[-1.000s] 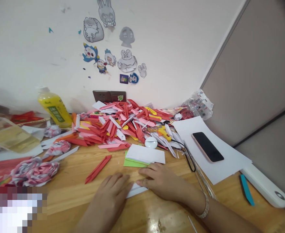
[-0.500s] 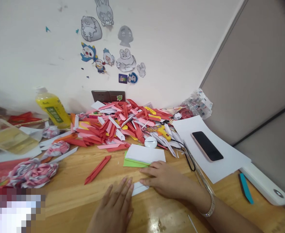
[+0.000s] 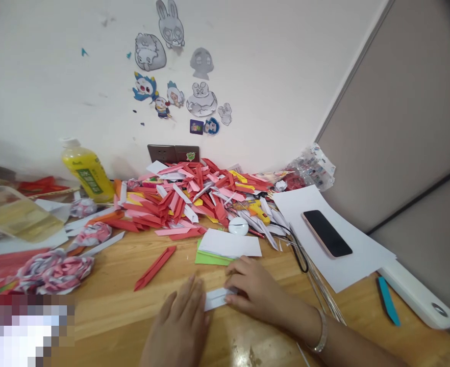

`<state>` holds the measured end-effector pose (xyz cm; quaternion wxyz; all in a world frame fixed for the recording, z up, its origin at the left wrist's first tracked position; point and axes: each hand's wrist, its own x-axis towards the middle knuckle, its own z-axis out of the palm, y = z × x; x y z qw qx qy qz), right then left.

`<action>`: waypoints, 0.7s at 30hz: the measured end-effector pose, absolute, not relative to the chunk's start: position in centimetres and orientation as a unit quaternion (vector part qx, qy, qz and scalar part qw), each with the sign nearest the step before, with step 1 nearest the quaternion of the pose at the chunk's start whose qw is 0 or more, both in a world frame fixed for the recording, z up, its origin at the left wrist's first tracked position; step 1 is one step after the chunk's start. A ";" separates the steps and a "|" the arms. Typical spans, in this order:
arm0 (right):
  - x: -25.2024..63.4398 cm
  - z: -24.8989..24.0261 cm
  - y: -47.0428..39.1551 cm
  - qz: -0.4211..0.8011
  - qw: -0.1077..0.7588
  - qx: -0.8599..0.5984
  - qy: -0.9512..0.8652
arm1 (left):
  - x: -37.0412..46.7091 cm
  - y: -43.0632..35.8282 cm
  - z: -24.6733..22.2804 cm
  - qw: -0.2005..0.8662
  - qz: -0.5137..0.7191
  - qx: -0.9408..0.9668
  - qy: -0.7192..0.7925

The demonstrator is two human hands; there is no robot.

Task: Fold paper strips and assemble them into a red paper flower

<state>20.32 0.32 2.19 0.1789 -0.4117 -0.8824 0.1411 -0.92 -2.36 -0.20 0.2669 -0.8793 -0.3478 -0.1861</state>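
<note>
A narrow folded strip of white paper [image 3: 215, 299] lies on the wooden table between my hands. My left hand [image 3: 181, 318] rests flat over its left end, fingers stretched out side by side. At the right end, my right hand [image 3: 250, 288] has its fingers curled, with thumb and forefinger closed on the paper. A bracelet circles my right wrist. Just beyond the right hand sit a stack of white paper pieces [image 3: 230, 242] and green paper [image 3: 213, 257]. A folded red paper strip [image 3: 155, 268] lies to the left.
A heap of folded paper pieces [image 3: 179, 199] spreads along the wall, near a yellow glue gun [image 3: 259, 211] and a bottle [image 3: 89, 173]. Right are a phone [image 3: 327, 233] on white sheets, a blue cutter-like piece [image 3: 389, 302] and a long white device [image 3: 420, 293]. Paper flowers [image 3: 66, 275] lie left.
My right hand has drawn back slightly from the green paper, and its fingers have curled at the strip's end. My left hand stays on the strip. The view has shifted slightly.
</note>
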 end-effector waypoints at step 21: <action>19.3 1.5 -0.1 0.330 0.242 -0.373 -0.833 | -0.4 -1.5 1.8 -0.364 -0.241 -0.754 -0.491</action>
